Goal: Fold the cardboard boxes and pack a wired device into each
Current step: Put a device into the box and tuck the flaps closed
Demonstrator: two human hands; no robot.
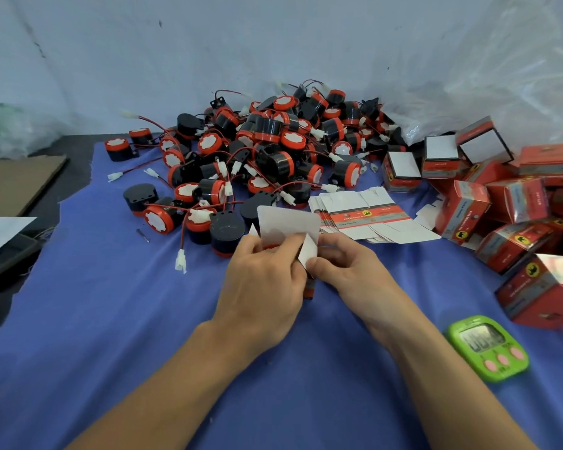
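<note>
Left hand [263,274], right hand [350,264] around half-folded box [286,224]

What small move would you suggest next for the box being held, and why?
Probably tuck the side flap inward: the left hand grips the box, the right hand pinches that flap, and the large flap stands open.

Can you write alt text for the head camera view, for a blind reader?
The left hand grips a small cardboard box over a blue cloth while the right hand pinches its white flap. Around lie a pile of black-and-red wired devices, flat boxes, folded boxes at right and a green timer.
</note>
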